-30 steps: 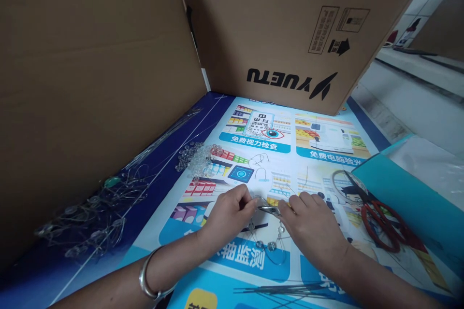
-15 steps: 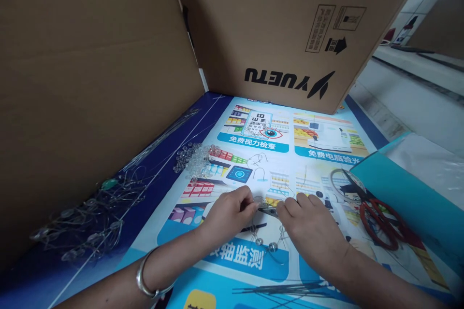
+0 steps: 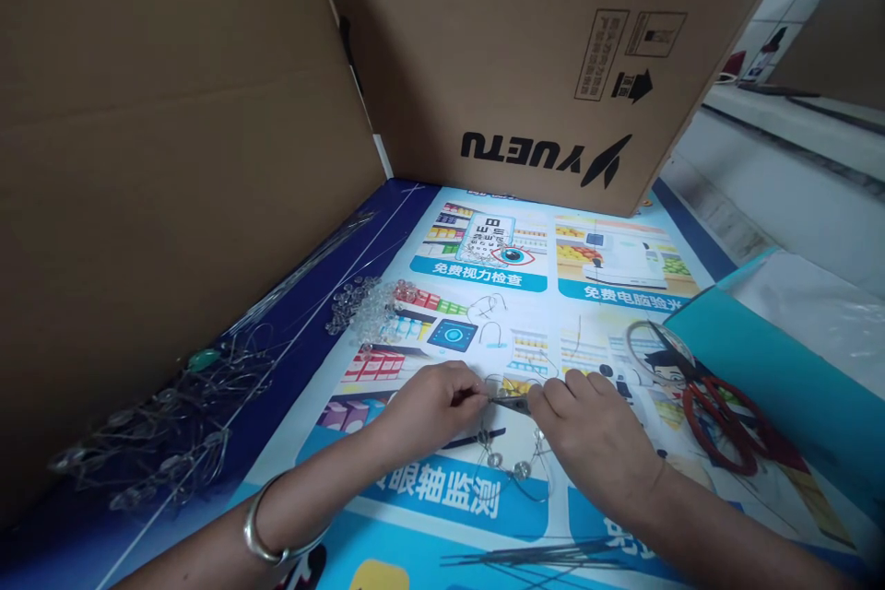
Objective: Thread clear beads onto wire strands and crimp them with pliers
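My left hand (image 3: 442, 398) is closed, thumb and forefinger pinching the thin wire of a beaded wire piece (image 3: 520, 470). Its clear round beads and wire loops hang between and below my hands. Wrapped around a pair of pliers (image 3: 513, 403), my right hand (image 3: 587, 424) is also closed. The metal nose of the pliers points left and meets the wire at my left fingertips; the handles are hidden in my palm. Beyond my hands lies a pile of clear beads (image 3: 366, 309), with a few bent wire pieces (image 3: 492, 332) to its right.
Red-handled scissors (image 3: 719, 424) lie on the right beside a teal box (image 3: 761, 359). Straight cut wires (image 3: 539, 555) rest near the front. A tangle of beaded wires (image 3: 159, 433) is at left. Cardboard panels (image 3: 553, 64) stand behind and left on the printed sheet (image 3: 477, 516).
My left hand has shifted slightly left and down, still pinching the wire. The right hand keeps its grip on the pliers. The whole view has moved a little.
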`<state>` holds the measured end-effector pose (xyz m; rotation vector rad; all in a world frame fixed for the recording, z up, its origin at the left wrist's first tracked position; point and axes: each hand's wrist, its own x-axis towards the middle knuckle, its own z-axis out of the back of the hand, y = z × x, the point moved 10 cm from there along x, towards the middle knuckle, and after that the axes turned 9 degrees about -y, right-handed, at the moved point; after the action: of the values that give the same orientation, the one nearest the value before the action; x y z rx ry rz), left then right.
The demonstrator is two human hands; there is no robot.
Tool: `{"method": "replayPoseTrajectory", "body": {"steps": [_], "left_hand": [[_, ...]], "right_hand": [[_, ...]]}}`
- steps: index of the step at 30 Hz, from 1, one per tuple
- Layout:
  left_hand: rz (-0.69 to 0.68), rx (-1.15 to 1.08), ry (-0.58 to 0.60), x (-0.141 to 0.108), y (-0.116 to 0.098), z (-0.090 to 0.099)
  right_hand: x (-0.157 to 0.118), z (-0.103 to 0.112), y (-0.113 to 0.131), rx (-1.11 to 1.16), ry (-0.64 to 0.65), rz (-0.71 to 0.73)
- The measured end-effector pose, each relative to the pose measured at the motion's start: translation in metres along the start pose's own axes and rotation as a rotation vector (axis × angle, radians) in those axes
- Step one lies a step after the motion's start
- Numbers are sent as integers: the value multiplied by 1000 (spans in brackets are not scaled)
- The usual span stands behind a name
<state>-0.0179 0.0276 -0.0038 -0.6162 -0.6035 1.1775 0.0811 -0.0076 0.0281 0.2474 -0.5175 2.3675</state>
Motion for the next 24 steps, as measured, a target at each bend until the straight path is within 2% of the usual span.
{"method": "replayPoseTrajectory", "body": {"steps": [8, 16, 19, 21, 24], "left_hand": [[100, -130, -61, -2, 14, 1], [198, -301, -1, -4, 20, -3], [199, -312, -17, -4, 21, -2], [180, -281, -67, -4, 20, 1], [79, -195, -167, -6, 9, 10]], "right_hand": [[-2, -4, -5, 66, -37, -24], [0, -2, -12, 140, -89, -49], [1, -2, -14, 166, -88, -75], [1, -4, -15, 167, -71, -102], [0, -6, -22, 210, -10, -175]]}}
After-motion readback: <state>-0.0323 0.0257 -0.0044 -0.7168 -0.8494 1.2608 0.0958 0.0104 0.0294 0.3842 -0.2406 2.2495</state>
